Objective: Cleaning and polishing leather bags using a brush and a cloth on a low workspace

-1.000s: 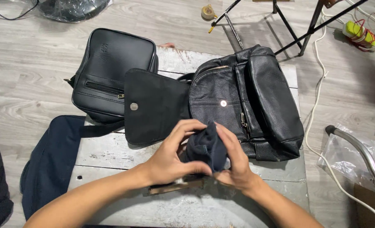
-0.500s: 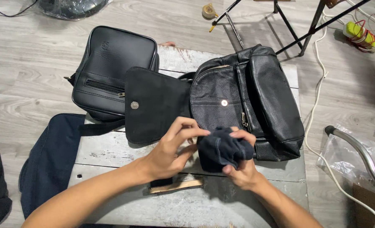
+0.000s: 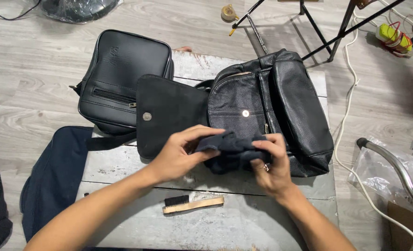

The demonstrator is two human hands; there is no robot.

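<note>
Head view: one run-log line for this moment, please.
left hand: holds dark cloth | right hand: holds same cloth | black leather bag: flap open | brush: on table

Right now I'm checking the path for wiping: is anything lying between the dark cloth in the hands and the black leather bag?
Nothing visible: both hands, left hand and right hand, hold the dark cloth right against the black leather bag.

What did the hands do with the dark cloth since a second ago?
Both hands kept hold of the dark cloth. A second ago it was bunched up between them; now the left hand and right hand have pulled it out sideways. The wooden brush, hidden under the arms before, now shows. The open black bag, the smaller black bag and the table stayed put.
</note>
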